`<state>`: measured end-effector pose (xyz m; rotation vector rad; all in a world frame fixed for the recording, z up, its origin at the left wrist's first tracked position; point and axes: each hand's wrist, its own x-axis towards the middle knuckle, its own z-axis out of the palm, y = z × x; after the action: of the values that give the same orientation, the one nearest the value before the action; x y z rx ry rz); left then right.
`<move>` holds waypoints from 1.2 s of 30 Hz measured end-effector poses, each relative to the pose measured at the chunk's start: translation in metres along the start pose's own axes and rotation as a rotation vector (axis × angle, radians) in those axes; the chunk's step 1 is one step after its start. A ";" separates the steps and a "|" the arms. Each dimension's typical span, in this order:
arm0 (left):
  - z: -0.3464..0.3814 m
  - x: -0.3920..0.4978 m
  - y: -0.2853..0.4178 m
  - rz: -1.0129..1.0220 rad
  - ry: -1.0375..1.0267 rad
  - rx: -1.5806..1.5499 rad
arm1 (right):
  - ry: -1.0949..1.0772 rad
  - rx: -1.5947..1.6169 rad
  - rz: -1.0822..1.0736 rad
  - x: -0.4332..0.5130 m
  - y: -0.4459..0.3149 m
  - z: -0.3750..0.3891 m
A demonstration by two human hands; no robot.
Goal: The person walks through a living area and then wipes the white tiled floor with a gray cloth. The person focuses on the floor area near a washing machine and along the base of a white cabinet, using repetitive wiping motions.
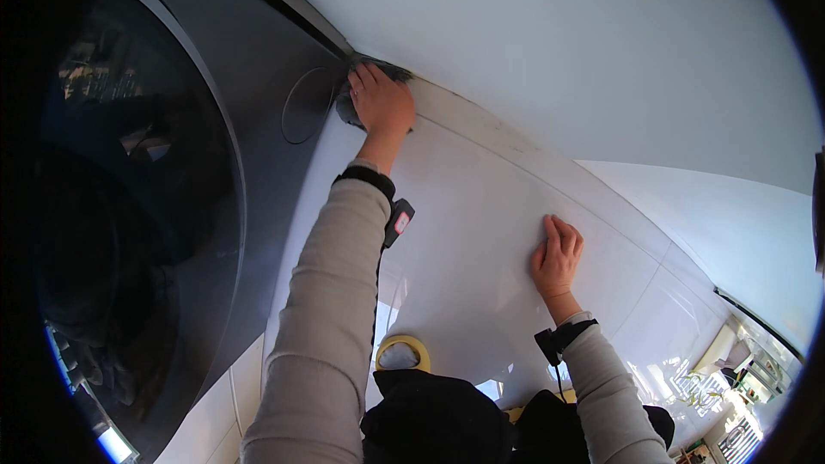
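My left hand (381, 100) presses a dark grey cloth (349, 109) into the floor corner, where the front of a dark washing machine (258, 109) meets the foot of a white wall (548, 45). Part of the cloth is hidden under the palm and fingers. On the glossy white floor tiles (470, 206), my right hand (559, 258) rests lightly with bent fingers and holds nothing that I can see. Both wrists carry black bands with small devices. Along the wall runs a pale skirting (477, 113) with some dark smudges.
The machine's large round glass door (142, 206) fills the left side. Near my dark-clad knees (438, 419), a yellow slipper (403, 352) lies on the tiles. A plant (706, 393) and bright household items appear at the far lower right.
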<state>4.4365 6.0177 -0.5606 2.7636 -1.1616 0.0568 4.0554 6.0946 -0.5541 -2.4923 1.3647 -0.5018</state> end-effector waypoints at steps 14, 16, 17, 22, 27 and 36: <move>0.004 -0.020 0.007 0.008 -0.056 0.072 | 0.012 0.027 0.001 0.003 0.000 0.000; 0.007 -0.013 0.004 0.035 0.007 -0.005 | 0.005 0.012 -0.004 0.001 0.002 0.001; 0.008 -0.007 0.001 0.044 0.044 -0.042 | 0.004 0.016 0.002 0.000 0.002 0.002; 0.012 0.010 -0.016 0.032 -0.033 -0.074 | -0.011 0.017 -0.006 -0.003 0.005 0.002; 0.009 0.016 -0.025 0.004 0.030 -0.142 | -0.018 0.022 -0.009 -0.003 0.000 0.000; 0.004 0.022 -0.021 -0.120 -0.091 -0.132 | -0.003 0.037 -0.017 -0.001 -0.004 -0.003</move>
<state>4.4663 6.0161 -0.5645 2.7368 -0.9779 -0.1544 4.0566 6.0968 -0.5501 -2.4767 1.3221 -0.5222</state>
